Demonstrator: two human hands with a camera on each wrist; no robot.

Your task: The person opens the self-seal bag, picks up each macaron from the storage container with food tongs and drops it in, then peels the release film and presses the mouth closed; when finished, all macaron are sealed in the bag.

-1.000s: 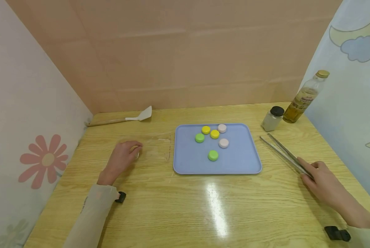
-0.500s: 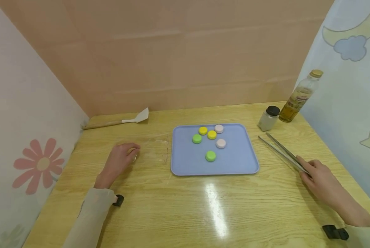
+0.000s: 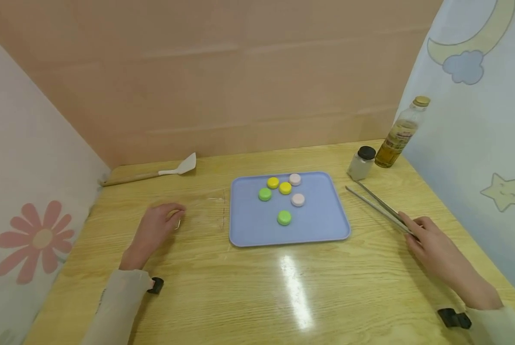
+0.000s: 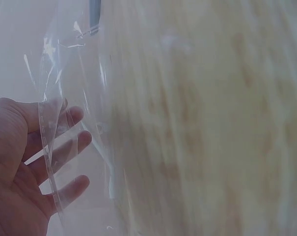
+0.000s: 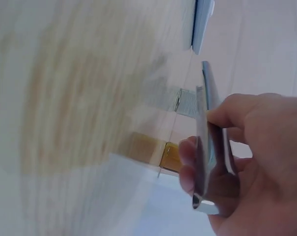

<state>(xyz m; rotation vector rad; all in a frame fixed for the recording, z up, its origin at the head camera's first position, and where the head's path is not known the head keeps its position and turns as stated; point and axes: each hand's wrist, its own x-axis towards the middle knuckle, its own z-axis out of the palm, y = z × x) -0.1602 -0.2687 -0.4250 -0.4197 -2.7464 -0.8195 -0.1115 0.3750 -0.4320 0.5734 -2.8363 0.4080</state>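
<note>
Left hand (image 3: pixel 153 229) pinches the left edge of the clear plastic package (image 3: pixel 204 212), left of the blue tray (image 3: pixel 318 226). Right hand (image 3: pixel 439 251) grips the metal tongs (image 5: pixel 221 189), tips apart, right of the tray. Six macaron-shaped pieces (image 3: pixel 285 217) lie on the tray.

Head view, and the right hand (image 3: pixel 434 249) covers the handle end of the tongs (image 5: pixel 222 182), print on the bottle (image 3: pixel 397 139) too small to read, near edge of the clear plastic (image 3: pixel 203 211) barely traceable; over to the left wrist, the table (image 4: pixel 202 123) all blur, the left hand (image 4: pixel 18 182) cut off by the edge
</note>
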